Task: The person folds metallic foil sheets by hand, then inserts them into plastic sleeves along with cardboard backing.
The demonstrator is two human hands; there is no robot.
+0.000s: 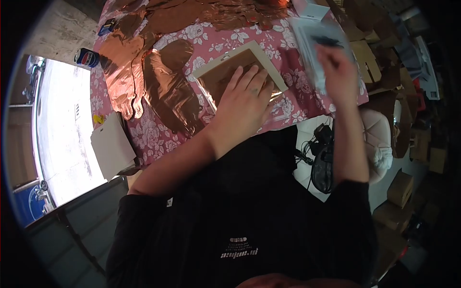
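A folded copper-coloured foil piece lies over a pale card with a hang hole along its top edge. My left hand rests flat on the foil, fingers stretched out. To the right, my right hand is smeared by motion, its fingers curled at a clear plastic bag that is blurred too. The fingers look closed on the bag. A dark patch shows by the fingertips; I cannot make out what it is. Left of the card lie flat copper foil shapes, like uninflated balloons.
More copper foil covers the far side of the pink flowered tablecloth. A blue can stands at the left edge, above pale cards. A tufted white seat and cardboard boxes are on the right.
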